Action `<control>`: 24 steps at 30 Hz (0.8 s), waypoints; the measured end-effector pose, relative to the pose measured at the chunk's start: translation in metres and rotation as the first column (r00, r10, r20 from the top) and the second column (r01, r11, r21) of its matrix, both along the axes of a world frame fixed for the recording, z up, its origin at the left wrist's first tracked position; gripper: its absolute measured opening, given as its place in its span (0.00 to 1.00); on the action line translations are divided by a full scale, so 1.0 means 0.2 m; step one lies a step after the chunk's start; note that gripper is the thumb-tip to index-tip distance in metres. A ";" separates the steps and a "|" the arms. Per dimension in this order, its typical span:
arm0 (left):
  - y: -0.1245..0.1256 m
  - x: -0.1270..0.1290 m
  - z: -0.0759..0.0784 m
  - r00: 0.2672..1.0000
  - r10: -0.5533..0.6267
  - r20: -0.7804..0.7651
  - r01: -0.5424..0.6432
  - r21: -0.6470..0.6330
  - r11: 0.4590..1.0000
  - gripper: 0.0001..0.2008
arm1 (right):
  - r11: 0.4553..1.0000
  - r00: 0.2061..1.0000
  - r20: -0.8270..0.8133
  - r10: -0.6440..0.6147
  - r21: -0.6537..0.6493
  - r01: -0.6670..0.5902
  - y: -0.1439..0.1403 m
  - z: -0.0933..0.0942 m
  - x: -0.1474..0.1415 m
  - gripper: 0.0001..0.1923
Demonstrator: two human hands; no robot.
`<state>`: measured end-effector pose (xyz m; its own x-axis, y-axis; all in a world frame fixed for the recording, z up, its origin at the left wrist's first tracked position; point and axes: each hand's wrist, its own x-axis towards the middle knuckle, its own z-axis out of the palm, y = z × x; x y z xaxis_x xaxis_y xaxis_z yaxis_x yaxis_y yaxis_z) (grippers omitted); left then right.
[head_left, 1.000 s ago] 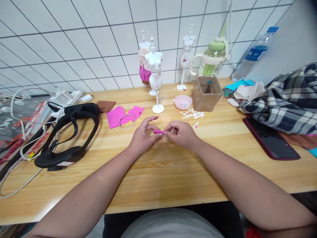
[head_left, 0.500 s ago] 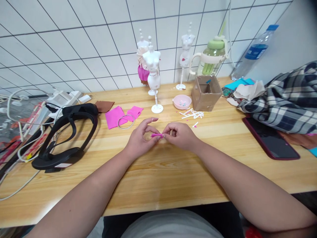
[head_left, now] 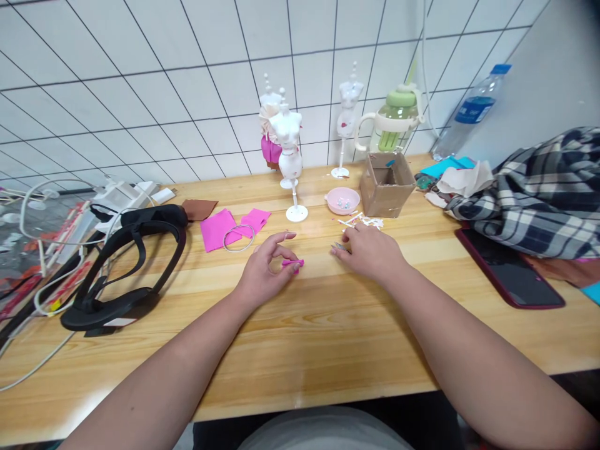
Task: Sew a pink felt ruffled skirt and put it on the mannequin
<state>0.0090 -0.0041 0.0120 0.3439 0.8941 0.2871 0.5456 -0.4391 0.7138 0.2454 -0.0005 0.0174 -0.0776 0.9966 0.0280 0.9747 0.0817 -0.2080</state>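
A small pink fabric piece sits pinched in the left hand, low over the wooden table — rolled tight, not yet fixed to anything. The right hand rests apart with fingers loosely curled, touching the white paper scraps — whether it grips one I cannot tell.

Lighting: bright, even, diffuse light from overhead; soft pale sheen on the tabletop just in front of the white mannequin stand, with only faint, short shadows under the forearms and beside the black headset. Optics: strong wide-angle distortion, the wall tile lines behind the mannequin stand fanning and bowing toward the frame edges. Sharpness: centre crisp; slight softness at far left and right margins.
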 end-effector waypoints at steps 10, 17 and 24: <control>-0.01 0.00 -0.02 0.986 -0.053 -0.157 0.074 0.133 0.988 0.22 | 0.983 0.630 -0.755 0.184 0.149 -0.108 -0.05 0.02 -0.15 0.11; -0.01 0.00 -0.03 0.955 -0.111 -0.275 0.174 0.216 0.961 0.21 | 0.987 0.247 -0.961 -0.126 -0.146 -0.062 -0.06 0.00 -0.21 0.14; -0.02 0.00 -0.02 0.918 -0.112 -0.381 0.192 0.179 0.965 0.20 | 0.995 0.413 -0.909 -0.060 -0.087 -0.048 -0.04 -0.02 -0.19 0.11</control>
<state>0.0095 -0.0075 0.0077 0.5869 0.7560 0.2898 0.6647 -0.6543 0.3607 0.2070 -0.0092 0.0134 -0.0547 0.9985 -0.0048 0.2092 0.0067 -0.9779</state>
